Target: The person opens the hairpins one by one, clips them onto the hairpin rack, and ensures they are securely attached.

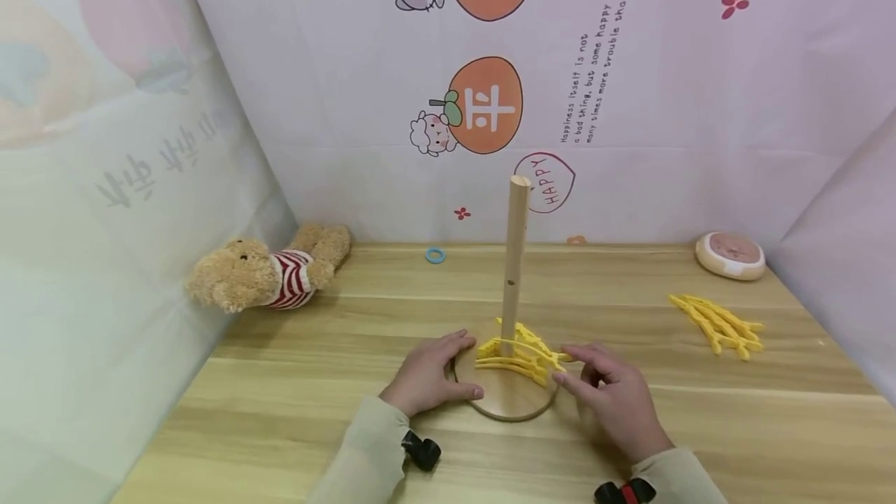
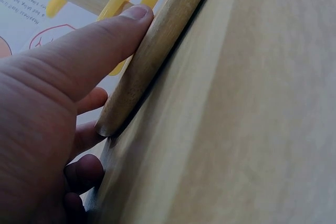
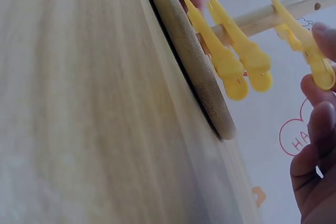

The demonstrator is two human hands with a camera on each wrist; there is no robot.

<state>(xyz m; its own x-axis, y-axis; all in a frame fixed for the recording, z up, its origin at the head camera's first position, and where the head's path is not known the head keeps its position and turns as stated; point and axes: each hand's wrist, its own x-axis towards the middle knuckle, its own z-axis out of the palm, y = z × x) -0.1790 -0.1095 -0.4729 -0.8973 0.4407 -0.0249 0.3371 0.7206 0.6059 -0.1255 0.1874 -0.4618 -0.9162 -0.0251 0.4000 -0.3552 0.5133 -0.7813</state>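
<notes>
A wooden post [image 1: 516, 255] rises from a round wooden base [image 1: 514, 404] on the table. My left hand [image 1: 430, 376] holds the base by its left rim, the thumb [image 2: 118, 35] on its edge. With thumb and fingertips, my right hand [image 1: 619, 395] pinches the end of a yellow branch-shaped plastic piece [image 3: 294, 39] that crosses the post. Two similar yellow pieces [image 3: 220, 56] sit lower round the post, close above the base. Where the pieces meet the post is partly hidden.
More yellow branched pieces [image 1: 721, 325] lie together on the table at the right. A plush bear [image 1: 273, 274] in a striped top lies at the left wall. At the back are a small blue ring [image 1: 435, 255] and a rounded pink-and-white device [image 1: 731, 257].
</notes>
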